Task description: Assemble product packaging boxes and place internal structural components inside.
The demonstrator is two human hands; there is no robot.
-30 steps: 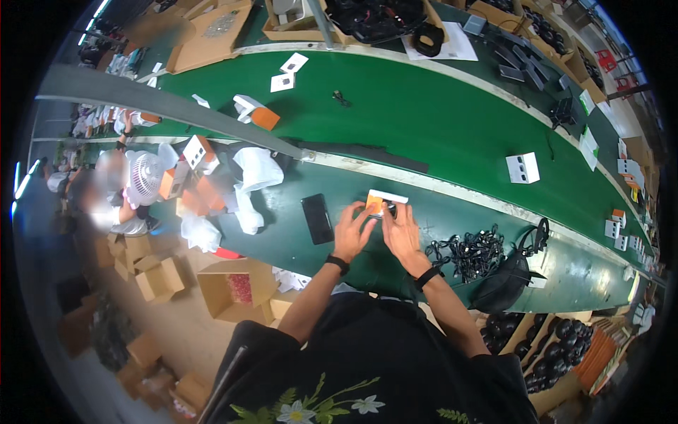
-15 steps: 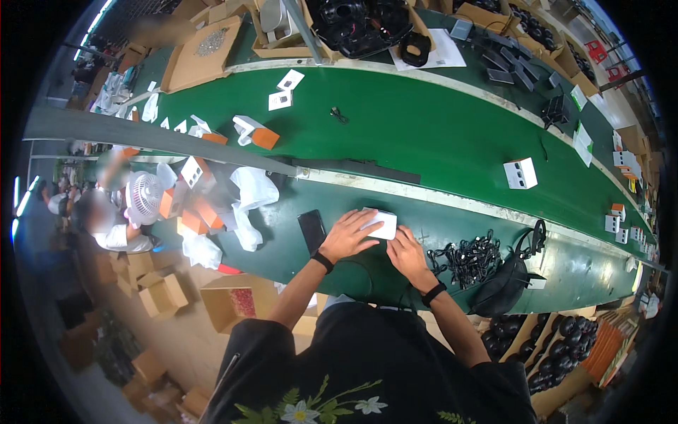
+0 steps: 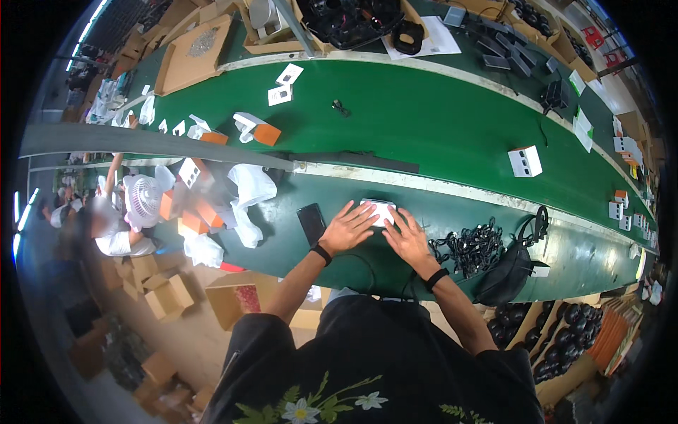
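A small white box point(image 3: 379, 211) lies on the green bench in front of me, between my two hands. My left hand point(image 3: 346, 230) has its fingers stretched out and spread, with their tips at the box's left side. From the right, my right hand point(image 3: 408, 240) reaches its extended fingers to the box's right edge. Both hands are open; the fingertips partly cover the box. Beside my left hand lies a black phone point(image 3: 311, 224). A heap of black cables point(image 3: 472, 247) is to the right of my right hand.
A black bag point(image 3: 505, 272) rests right of the cables. White plastic bags point(image 3: 251, 194) and orange-and-white boxes point(image 3: 201, 212) crowd the left, near another person with a white fan point(image 3: 143, 200). Beyond a pale rail, the green belt point(image 3: 424, 120) carries a white box point(image 3: 525, 162).
The white box sits flatter and lower between my hands. My right hand has opened from a bent-fingered hold, its fingers now extended; my left fingers have spread off the box's top.
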